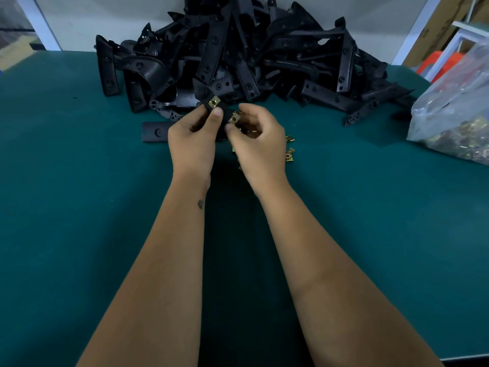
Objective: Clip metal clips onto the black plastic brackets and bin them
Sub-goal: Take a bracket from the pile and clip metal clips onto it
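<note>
We note two bare forearms reaching forward over the green table mat (79, 181), the hands meeting close together just short of the parts heap.

The left hand (191, 140) grips a black plastic bracket (211, 108), thumb curled over its near face and fingers behind it. One brass-coloured metal clip (213, 102) sits seated on the upper end of that bracket, just above the thumb tip. The right hand (258, 137) is curled, its thumb and forefinger pinching a second clip (234, 118) held against the lower right edge of the same bracket; whether that clip is fully seated we cannot tell. The two hands touch or nearly touch at the fingertips.

Just beyond and to the right of the right hand, a few loose clips (289, 152) lie on the mat, partly hidden by the wrist. To the left of the left hand, one flat black bracket piece (154, 132) lies alone on the mat.

Behind the hands rises a large heap of black brackets (251, 56), tangled and overlapping, reaching the back edge of the table. At the far right a clear plastic bag (455, 109) holds more brass-coloured clips, resting on the mat well apart from the hands.

We find no legible writing, brand or label on any part.
</note>
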A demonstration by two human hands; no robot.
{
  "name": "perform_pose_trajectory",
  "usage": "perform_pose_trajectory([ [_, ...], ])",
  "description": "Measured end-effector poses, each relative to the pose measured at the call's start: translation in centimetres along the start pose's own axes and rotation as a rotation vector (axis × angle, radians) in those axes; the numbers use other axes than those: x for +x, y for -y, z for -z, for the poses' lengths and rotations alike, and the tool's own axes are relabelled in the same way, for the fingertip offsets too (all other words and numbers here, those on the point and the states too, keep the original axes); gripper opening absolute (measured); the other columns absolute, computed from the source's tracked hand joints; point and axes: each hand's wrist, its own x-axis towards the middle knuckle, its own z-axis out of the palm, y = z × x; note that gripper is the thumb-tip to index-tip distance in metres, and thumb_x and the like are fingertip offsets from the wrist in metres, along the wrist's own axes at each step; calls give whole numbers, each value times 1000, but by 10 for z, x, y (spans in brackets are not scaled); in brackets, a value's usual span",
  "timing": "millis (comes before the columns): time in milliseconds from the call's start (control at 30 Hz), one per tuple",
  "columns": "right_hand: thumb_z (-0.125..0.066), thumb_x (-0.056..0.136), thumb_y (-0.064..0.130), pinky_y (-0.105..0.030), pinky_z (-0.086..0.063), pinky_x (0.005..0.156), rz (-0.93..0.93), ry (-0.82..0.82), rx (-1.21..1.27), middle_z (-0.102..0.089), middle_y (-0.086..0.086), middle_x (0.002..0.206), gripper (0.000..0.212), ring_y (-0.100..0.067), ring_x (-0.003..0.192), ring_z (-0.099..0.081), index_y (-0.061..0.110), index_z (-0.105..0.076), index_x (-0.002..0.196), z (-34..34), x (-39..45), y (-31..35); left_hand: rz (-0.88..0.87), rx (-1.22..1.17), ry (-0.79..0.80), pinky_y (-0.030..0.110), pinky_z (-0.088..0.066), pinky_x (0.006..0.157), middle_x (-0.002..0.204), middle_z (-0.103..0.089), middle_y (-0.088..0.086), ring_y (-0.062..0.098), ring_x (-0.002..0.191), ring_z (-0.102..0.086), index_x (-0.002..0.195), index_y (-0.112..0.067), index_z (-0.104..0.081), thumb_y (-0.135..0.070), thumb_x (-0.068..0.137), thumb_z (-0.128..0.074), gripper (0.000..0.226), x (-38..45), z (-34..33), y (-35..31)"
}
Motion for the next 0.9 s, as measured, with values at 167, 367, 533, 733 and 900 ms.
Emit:
perform_pose_trajectory([
  [167, -75, 82, 18, -23, -39, 83, 261, -53, -371, -64, -1, 100, 28, -20, 100, -54, 11, -66, 108, -3, -4, -2, 5, -48, 17, 45, -55, 95, 75, -70, -9, 9, 81, -63, 82, -19, -74, -16, 95, -63, 17, -2, 0, -2],
  [367, -77, 81, 23, -31, -42, 78, 334, -112, -495, -63, -2, 97, 25, -22, 95, -54, 10, -66, 100, 0, -3, -3, 30, -120, 12, 33, -58, 82, 78, -71, -6, 8, 80, -65, 95, -8, -74, -13, 96, -63, 13, -1, -2, -1],
  [533, -76, 81, 26, -37, -43, 75, 380, -146, -545, -62, -3, 93, 25, -24, 89, -54, 10, -64, 97, 1, -3, -3, 11, -103, 51, 20, -52, 67, 67, -68, -13, 1, 67, -61, 87, -9, -71, -12, 96, -62, 14, -2, -3, -1],
  [733, -75, 82, 29, -41, -46, 71, 401, -183, -546, -62, -3, 91, 23, -25, 86, -55, 10, -64, 92, 2, -3, -3, -8, -108, 90, 18, -52, 67, 65, -68, -13, -1, 66, -63, 82, -13, -70, -10, 97, -61, 18, -4, -4, -4],
  [900, -77, 81, 27, -41, -46, 71, 412, -209, -544, -64, -5, 88, 24, -26, 83, -57, 9, -65, 90, 1, -4, -3, -7, -105, 92, 20, -53, 68, 62, -66, -14, 0, 64, -61, 74, -17, -68, -10, 96, -61, 24, -4, -4, -3],
])
